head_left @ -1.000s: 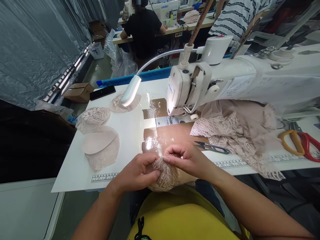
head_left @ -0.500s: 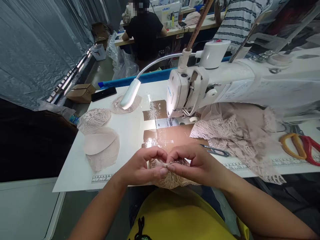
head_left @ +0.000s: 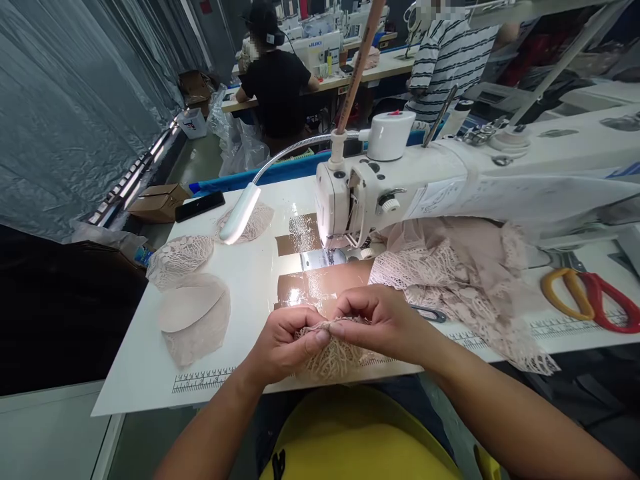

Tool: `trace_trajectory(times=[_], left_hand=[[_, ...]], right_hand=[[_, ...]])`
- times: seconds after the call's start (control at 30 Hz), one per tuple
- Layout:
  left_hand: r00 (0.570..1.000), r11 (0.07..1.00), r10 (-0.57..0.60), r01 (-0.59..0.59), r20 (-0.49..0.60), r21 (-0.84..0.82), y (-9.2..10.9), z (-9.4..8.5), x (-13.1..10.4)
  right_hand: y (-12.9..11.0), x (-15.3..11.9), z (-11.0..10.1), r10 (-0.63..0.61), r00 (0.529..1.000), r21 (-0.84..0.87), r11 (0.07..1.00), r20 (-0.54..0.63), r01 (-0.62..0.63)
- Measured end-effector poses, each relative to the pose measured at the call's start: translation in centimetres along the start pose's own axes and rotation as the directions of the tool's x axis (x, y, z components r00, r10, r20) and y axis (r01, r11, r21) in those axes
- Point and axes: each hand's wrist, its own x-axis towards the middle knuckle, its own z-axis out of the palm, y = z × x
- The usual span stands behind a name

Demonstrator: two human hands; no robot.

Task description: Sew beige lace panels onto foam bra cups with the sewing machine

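Observation:
Both hands meet at the front edge of the sewing table, pinching the upper edge of a beige lace piece [head_left: 333, 357]. My left hand [head_left: 293, 340] grips that edge between thumb and forefinger. Right beside it, my right hand [head_left: 383, 323] pinches the same edge, fingertips almost touching the left ones. The lace hangs below the fingers; its upper part is partly hidden by them. Beyond the hands stands a white sewing machine [head_left: 333, 207], its needle area lit. Just right of my right hand lies a thread snipper [head_left: 430, 313], partly covered.
Pink lace fabric [head_left: 450, 273] is heaped under the machine arm. Scissors [head_left: 593, 300] with orange and red handles lie at right. Lace cups [head_left: 180, 260], a fabric piece with a pad [head_left: 195, 320] and a black phone [head_left: 200, 207] are at left. Two people sit beyond.
The camera view has shifted, so the machine appears further left and lower. Both hands keep their pinch on the lace, which now hangs more spread below the fingers.

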Motion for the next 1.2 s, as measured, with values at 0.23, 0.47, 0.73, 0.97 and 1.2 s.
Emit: trace_trajectory(times=[0.23, 0.47, 0.73, 0.97, 1.2], left_hand=[[0.907, 0.847, -0.372, 0.246, -0.196, -0.471, -0.9, 0.5, 0.2], [0.541, 0.946, 0.068, 0.232, -0.838, 0.226, 3.8, -7.2, -0.7], [0.994, -0.074, 0.104, 0.035, -0.027, 0.997, -3.2, -0.2, 7.5], [0.996, 0.029, -0.020, -0.086, 0.087, 0.996, -2.9, 3.1, 7.4], [0.984, 0.627, -0.006, -0.135, 0.177, 0.767, -1.9, -1.3, 7.4]], right_hand=[[2.9, 1.6, -0.5, 0.107, 0.992, 0.325, 0.937, 0.074, -0.125], [3.6, 0.0, -4.7, 0.166, 0.975, 0.016, 0.986, -0.150, -0.166], [3.2, 1.7, -4.5, 0.030, 0.993, -0.561, 0.823, -0.115, -0.090], [6.9, 2.8, -2.3, -0.011, 1.000, -0.813, 0.582, 0.010, 0.015], [7.6, 2.5, -1.4, -0.103, 0.994, -0.916, 0.402, -0.026, 0.018]])
